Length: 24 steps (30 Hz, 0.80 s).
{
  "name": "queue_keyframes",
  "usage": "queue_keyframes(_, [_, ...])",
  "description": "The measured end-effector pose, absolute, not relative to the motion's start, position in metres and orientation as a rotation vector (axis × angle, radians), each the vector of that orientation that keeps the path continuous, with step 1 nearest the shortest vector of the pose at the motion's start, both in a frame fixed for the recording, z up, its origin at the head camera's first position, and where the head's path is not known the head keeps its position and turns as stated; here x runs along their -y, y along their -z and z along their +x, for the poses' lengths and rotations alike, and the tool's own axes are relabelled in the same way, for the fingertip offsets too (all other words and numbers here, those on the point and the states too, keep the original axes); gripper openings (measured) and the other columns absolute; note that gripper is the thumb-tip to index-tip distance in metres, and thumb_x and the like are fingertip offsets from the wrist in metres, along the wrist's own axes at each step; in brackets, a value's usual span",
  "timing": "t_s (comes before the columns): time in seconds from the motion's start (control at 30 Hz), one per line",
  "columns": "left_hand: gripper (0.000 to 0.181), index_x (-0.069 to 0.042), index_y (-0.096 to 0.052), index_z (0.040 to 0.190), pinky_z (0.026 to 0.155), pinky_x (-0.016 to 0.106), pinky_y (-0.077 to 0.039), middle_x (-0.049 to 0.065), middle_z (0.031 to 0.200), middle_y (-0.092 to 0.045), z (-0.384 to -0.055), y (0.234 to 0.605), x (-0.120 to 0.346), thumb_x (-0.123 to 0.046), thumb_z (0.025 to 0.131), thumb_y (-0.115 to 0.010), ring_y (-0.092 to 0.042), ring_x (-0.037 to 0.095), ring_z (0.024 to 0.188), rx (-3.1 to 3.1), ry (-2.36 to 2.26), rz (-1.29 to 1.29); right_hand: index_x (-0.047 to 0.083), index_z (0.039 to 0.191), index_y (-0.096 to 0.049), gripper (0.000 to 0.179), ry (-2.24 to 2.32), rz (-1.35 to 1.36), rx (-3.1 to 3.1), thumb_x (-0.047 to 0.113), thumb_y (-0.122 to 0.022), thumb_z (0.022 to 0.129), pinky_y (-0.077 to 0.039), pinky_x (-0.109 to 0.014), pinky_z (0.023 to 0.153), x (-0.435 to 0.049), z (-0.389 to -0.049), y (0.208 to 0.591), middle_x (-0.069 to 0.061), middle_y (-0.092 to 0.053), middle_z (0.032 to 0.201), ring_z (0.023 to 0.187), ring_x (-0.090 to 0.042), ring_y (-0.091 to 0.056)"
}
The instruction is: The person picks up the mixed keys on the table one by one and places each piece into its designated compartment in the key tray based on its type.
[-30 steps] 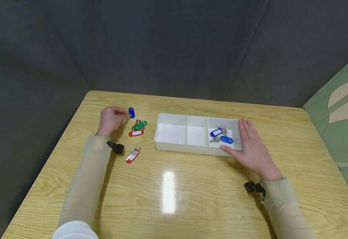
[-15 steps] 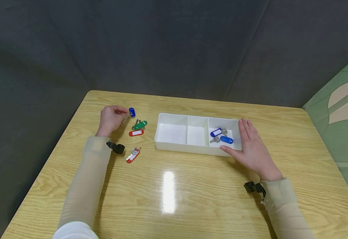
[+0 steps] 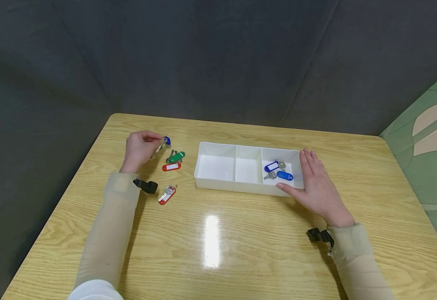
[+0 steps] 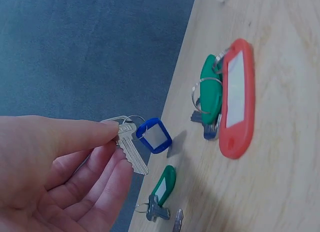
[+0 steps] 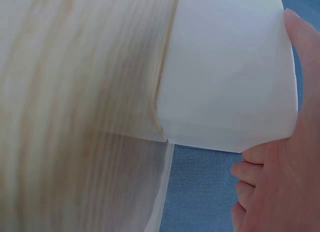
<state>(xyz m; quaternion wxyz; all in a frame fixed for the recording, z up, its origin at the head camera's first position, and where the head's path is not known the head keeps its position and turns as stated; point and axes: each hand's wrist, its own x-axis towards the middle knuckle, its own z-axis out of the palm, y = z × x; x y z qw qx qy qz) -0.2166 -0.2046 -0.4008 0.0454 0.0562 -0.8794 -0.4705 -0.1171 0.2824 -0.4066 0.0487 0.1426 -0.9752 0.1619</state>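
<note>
In the left wrist view, my left hand (image 4: 75, 167) pinches a silver key (image 4: 131, 148) between thumb and fingers. From its ring dangles a blue key tag (image 4: 156, 135) with a white label, raised off the table. Below it lie a green key tag (image 3: 176, 157) with keys and a red key tag (image 3: 171, 166); another green tag (image 4: 165, 186) with a key shows in the left wrist view. My right hand (image 3: 317, 187) rests with straight fingers along the right end of a white divided box (image 3: 226, 184), its thumb over the near rim.
Two blue key tags (image 3: 285, 175) with keys lie in the box's right compartment; its left and middle compartments show bare floors. Nearer me on the wooden table (image 3: 263, 241) lies a red key tag (image 3: 162, 201) with a key over it. A dark curtain (image 3: 211, 62) hangs behind the table.
My left hand has lifted the key slightly, and its blue tag has swung from lying flat to hanging. My right hand and the box have stayed in place.
</note>
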Motion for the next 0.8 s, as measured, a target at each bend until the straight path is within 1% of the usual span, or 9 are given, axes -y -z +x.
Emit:
queue_keyframes(0.3, [0.019, -0.004, -0.076, 0.111, 0.059, 0.022, -0.047, 0.012, 0.108, -0.071, -0.213, 0.397, 0.201, -0.017, 0.098, -0.071, -0.061, 0.019, 0.084, 2.625, 1.476, 0.159, -0.004, 0.161, -0.010, 0.113, -0.491, 0.428, 2.974, 0.066, -0.063, 0.090, -0.004, -0.050, 0.122, -0.282, -0.117, 0.407, -0.025, -0.010, 0.166, 0.153, -0.038, -0.003])
queue_keyframes(0.4, [0.019, -0.005, -0.076, 0.111, 0.060, 0.024, -0.048, 0.010, 0.107, -0.071, -0.212, 0.395, 0.199, -0.018, 0.098, -0.072, -0.061, 0.019, 0.085, 2.603, 1.477, 0.157, -0.004, 0.161, -0.010, 0.113, -0.494, 0.431, 2.972, 0.066, -0.064, 0.090, -0.004, -0.049, 0.122, -0.282, -0.117, 0.407, -0.025, -0.010, 0.166, 0.153, -0.038, -0.003])
queue_keyframes(0.6, [0.019, -0.006, -0.075, 0.111, 0.068, 0.028, -0.048, 0.009, 0.105, -0.071, -0.211, 0.391, 0.195, -0.019, 0.097, -0.073, -0.062, 0.020, 0.087, 2.556, 1.485, 0.141, -0.004, 0.160, -0.009, 0.113, -0.499, 0.438, 2.967, 0.065, -0.064, 0.090, -0.003, -0.049, 0.122, -0.283, -0.117, 0.408, -0.025, -0.009, 0.166, 0.153, -0.038, -0.003])
queue_keyframes(0.8, [0.020, -0.005, -0.075, 0.109, 0.066, 0.027, -0.049, 0.009, 0.103, -0.071, -0.210, 0.387, 0.190, -0.020, 0.097, -0.074, -0.063, 0.022, 0.086, 2.511, 1.535, 0.122, -0.003, 0.161, -0.009, 0.112, -0.497, 0.437, 2.970, 0.065, -0.064, 0.090, -0.003, -0.048, 0.122, -0.283, -0.118, 0.408, -0.024, -0.009, 0.166, 0.153, -0.038, -0.003])
